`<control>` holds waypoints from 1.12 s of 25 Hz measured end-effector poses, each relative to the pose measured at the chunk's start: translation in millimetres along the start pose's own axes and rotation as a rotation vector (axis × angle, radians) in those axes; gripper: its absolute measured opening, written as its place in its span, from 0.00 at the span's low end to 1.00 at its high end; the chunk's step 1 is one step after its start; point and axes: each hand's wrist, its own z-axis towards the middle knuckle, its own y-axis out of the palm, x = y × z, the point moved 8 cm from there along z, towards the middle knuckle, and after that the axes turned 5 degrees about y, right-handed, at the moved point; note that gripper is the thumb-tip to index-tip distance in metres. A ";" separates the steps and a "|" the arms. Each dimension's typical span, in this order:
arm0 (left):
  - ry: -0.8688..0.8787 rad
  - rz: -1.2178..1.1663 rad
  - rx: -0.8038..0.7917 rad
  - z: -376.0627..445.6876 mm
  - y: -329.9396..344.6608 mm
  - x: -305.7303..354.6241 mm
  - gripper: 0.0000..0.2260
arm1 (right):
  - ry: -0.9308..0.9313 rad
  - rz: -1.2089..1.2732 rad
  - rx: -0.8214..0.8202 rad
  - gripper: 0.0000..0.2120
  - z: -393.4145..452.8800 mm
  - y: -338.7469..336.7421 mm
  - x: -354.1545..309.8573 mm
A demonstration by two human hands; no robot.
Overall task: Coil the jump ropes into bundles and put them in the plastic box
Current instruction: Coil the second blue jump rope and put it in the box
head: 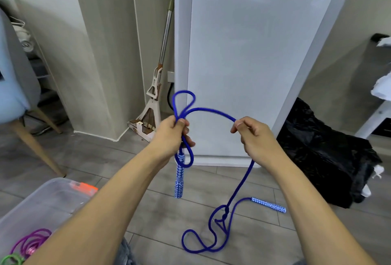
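A blue jump rope (pixel 211 110) is held up in front of the body by both hands. The left hand (pixel 171 134) is closed around several gathered strands, and a small loop is seen standing up above the fist while another short loop hangs below it. One patterned blue-and-white handle (pixel 179 178) is suspended straight down beneath this hand. From the fist the cord is arched across to the right hand (pixel 252 135), where it is pinched between thumb and curled fingers. Below the right hand the rope is let down to the wood-look floor (pixel 243 182), where it is laid in loose curves with a knot-like tangle in them, and the second handle (pixel 268 204) is found lying flat at its end.

A clear plastic box (pixel 45 196) with an orange latch (pixel 84 188) is placed on the floor at the lower left, near the left forearm. Inside it a coiled purple rope (pixel 31 241) is seen, with part of a green rope (pixel 11 258) beside it at the frame edge. A mop (pixel 157 87) is leaned in the corner behind, next to a glossy white panel (pixel 249 63).
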 end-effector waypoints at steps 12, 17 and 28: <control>-0.066 -0.052 0.053 -12.0 7.4 -0.1 0.11 | -0.043 0.035 0.015 0.13 -5.3 11.2 -6.4; -0.065 0.001 -0.095 -20.8 30.5 -10.0 0.10 | -0.125 -0.135 0.006 0.13 -19.7 53.6 -21.6; -0.170 -0.201 -0.096 -29.2 44.8 -19.3 0.10 | -0.074 -0.182 -0.071 0.11 -22.2 66.1 -16.1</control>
